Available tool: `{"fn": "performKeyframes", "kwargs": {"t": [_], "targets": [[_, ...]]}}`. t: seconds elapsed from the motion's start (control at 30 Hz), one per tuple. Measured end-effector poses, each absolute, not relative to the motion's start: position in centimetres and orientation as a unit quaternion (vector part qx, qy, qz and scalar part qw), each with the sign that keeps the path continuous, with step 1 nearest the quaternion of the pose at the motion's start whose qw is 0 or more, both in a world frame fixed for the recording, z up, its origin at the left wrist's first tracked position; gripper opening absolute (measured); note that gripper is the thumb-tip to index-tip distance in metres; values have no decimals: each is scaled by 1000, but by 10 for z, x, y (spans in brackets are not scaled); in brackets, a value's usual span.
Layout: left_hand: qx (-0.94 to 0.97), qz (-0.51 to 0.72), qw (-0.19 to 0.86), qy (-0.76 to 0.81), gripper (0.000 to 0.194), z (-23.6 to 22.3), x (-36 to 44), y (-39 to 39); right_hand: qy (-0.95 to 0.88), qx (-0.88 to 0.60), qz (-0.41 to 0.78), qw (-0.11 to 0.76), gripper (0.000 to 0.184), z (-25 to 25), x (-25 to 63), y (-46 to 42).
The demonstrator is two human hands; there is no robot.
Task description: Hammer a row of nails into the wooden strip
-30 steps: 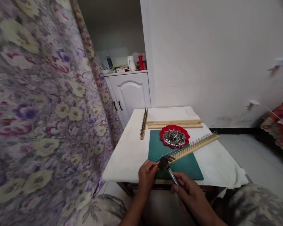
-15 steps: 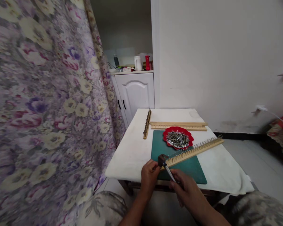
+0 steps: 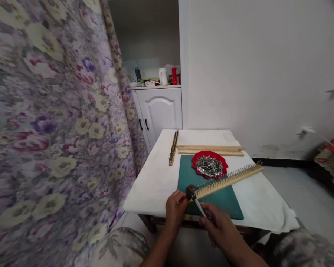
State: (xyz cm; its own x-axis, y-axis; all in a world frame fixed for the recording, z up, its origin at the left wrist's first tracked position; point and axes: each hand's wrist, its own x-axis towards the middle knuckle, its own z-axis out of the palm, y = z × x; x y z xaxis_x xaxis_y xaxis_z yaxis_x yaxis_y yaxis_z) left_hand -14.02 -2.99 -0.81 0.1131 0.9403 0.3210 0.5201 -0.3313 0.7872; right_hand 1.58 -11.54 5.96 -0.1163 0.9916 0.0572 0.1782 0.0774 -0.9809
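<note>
My right hand (image 3: 217, 222) is closed around the handle of a hammer (image 3: 198, 206). Its dark head is over the near left end of a wooden strip (image 3: 230, 182) studded with upright nails. At that same end, the fingers of my left hand (image 3: 175, 209) are pinched together close beside the hammer head. Whatever they pinch is hidden. Under the strip lies a green mat (image 3: 187, 168). Just beyond the strip, a red scalloped dish (image 3: 195, 160) holds a heap of loose nails (image 3: 210, 167).
Another nail-studded strip (image 3: 172, 157) lies at the table's left. Bare wooden strips (image 3: 211, 147) run across the back. A white cloth (image 3: 153, 178) covers the table (image 3: 146, 222). A floral curtain (image 3: 94, 129) hangs at left, with a white cabinet (image 3: 163, 107) and a wall behind.
</note>
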Motion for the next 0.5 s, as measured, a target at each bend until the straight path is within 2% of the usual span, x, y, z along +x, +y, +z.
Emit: {"fn": "performKeyframes", "kwargs": {"t": [0.2, 0.5], "targets": [[699, 419, 263, 517, 13, -6, -141, -30, -530, -510, 500, 457, 32, 51, 24, -128], [703, 414, 261, 515, 14, 2, -151, -35, -473, -525, 528, 470, 39, 9, 51, -149]]}}
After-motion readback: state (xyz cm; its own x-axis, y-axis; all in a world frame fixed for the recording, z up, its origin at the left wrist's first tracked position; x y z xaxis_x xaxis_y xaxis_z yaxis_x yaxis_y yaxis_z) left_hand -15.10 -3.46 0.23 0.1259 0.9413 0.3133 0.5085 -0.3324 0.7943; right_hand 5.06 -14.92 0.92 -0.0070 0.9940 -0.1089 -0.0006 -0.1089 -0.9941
